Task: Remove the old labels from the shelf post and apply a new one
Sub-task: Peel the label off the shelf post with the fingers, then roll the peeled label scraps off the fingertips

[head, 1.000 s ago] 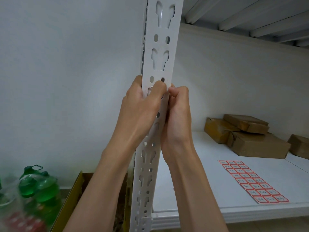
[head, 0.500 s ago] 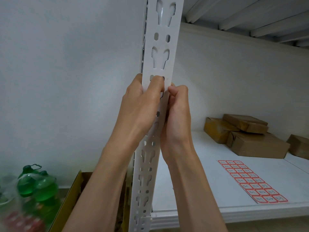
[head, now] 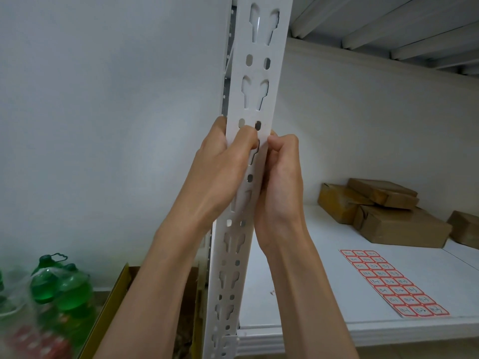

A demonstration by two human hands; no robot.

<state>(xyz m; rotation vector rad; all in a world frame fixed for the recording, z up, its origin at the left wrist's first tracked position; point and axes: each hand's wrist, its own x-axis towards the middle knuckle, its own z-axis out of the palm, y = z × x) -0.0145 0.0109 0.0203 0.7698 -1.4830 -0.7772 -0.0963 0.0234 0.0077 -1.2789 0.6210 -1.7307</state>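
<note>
A white perforated shelf post (head: 255, 73) runs up the middle of the view. My left hand (head: 223, 167) wraps round the post's left edge, its thumb pressed on the front face. My right hand (head: 281, 182) is against the post's right edge with its fingers curled, thumb and fingertips together at the edge. No label shows on the bare part of the post; the part under my hands is hidden. A sheet of red-bordered labels (head: 391, 282) lies flat on the white shelf (head: 298, 255) to the right.
Several brown cardboard parcels (head: 383, 211) are stacked at the back right of the shelf. Green bottles (head: 62, 283) in plastic wrap stand at the lower left, beside an open cardboard box (head: 116, 294). The shelf above has ribbed beams (head: 388, 27).
Both hands have shifted slightly on the post; my left thumb slid a little down the front face. The view has barely moved.
</note>
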